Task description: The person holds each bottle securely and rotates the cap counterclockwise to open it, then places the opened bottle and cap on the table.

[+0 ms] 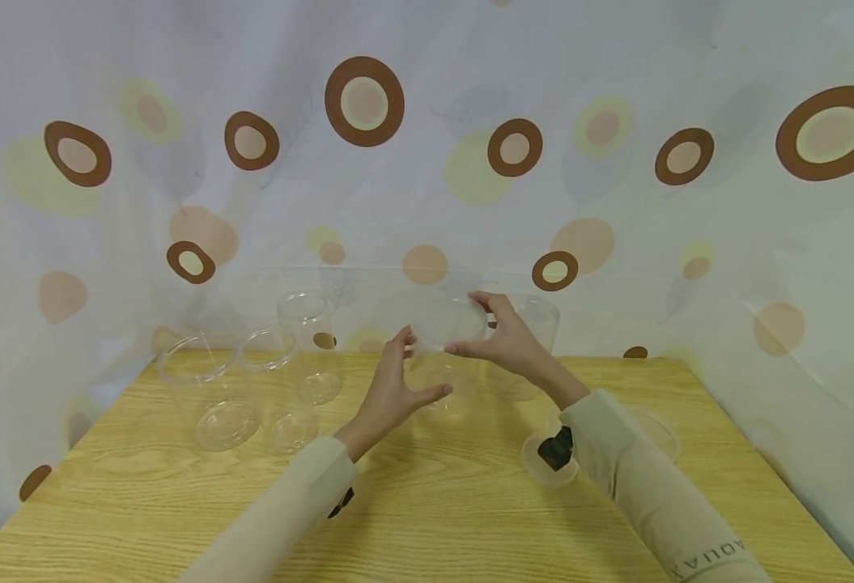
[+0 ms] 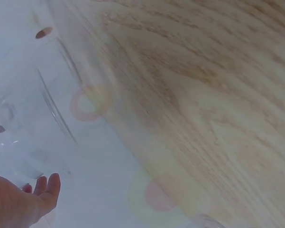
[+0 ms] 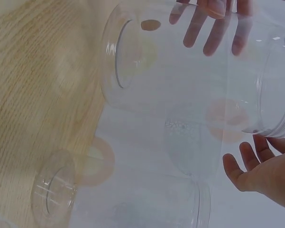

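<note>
A clear plastic jar (image 1: 463,376) stands upright at the back middle of the table, between both hands. My left hand (image 1: 390,397) holds its left side, thumb in front; in the right wrist view the left fingers (image 3: 194,31) show through the clear wall. At the mouth is a round, whitish see-through lid (image 1: 444,324), and my right hand (image 1: 510,340) grips its right edge between thumb and fingers. The right wrist view shows the right hand (image 3: 265,175) with fingertips at the rim. Transparency makes it hard to tell how the lid sits on the jar.
Left stand a wide clear jar (image 1: 208,389), a smaller jar (image 1: 269,389) and a tall narrow jar (image 1: 310,348). Another clear jar (image 1: 539,340) is behind my right hand. By the right forearm lie a small lid (image 1: 543,470) and a larger lid (image 1: 663,437). A patterned curtain (image 1: 427,186) hangs behind.
</note>
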`<state>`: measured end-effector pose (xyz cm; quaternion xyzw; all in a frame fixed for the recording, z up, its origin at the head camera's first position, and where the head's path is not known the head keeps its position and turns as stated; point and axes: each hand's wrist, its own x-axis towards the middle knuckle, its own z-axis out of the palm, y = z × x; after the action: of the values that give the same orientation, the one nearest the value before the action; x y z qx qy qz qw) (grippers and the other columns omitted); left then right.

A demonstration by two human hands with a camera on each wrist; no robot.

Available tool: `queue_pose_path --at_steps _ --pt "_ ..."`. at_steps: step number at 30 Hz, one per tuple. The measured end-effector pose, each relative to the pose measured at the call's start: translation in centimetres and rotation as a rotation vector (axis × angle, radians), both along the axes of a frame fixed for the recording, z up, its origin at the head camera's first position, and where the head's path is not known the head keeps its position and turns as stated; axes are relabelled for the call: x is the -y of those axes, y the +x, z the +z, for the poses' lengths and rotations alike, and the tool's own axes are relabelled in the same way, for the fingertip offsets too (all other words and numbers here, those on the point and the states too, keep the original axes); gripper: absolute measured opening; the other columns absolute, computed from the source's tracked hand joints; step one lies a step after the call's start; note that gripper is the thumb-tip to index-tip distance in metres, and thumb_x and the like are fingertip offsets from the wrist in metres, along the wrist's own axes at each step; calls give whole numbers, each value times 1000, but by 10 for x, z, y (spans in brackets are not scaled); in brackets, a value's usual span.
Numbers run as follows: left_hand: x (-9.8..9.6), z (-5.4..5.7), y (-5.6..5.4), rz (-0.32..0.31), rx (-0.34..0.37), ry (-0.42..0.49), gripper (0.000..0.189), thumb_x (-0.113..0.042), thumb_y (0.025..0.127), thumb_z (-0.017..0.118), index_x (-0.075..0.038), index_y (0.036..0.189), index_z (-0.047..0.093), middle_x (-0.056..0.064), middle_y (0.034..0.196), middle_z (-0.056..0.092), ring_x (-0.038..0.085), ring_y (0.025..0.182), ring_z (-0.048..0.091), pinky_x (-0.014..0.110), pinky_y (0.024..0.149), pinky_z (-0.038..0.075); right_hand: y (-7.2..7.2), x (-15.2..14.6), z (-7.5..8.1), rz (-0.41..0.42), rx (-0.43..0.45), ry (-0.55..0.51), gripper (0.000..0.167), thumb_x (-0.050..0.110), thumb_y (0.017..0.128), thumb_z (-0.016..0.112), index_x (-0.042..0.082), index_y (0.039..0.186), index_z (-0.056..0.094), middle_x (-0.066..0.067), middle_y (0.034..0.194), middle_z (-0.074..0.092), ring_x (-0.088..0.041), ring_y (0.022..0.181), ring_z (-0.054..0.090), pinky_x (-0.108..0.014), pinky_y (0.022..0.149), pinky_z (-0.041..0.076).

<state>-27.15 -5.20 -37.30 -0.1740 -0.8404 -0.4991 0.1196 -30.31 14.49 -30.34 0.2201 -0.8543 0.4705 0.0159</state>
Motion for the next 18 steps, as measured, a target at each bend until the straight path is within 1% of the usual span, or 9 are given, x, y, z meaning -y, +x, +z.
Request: queue_pose_path --at_steps 5,10,15,18 --pt "4 -3 1 -41 6 33 97 -30 73 77 -18 146 14 7 140 33 31 126 39 43 103 36 2 1 -1 -8 0 -16 92 39 69 78 8 140 28 -11 139 31 -28 120 38 -48 104 30" --pt "9 -6 0 -75 16 68 96 -27 72 78 -21 145 16 7 140 34 32 127 39 45 101 37 5 2 -3 -8 13 -44 90 36 69 79 8 139 30 -10 138 33 -28 120 38 -47 104 31" --pt "13 -8 -2 -115 47 78 99 -25 71 79 -23 145 14 7 143 31 31 128 38 48 102 35 9 4 -4 7 11 -45 90 36 69 79 7 138 30 -11 137 33 -28 119 38 -47 102 32" --pt "15 -5 0 -144 79 89 100 -21 71 79 -23 145 11 8 145 27 33 128 36 50 102 34 11 6 -5 30 2 -42 90 35 69 79 5 139 30 -13 137 33 -29 120 38 -48 101 32"
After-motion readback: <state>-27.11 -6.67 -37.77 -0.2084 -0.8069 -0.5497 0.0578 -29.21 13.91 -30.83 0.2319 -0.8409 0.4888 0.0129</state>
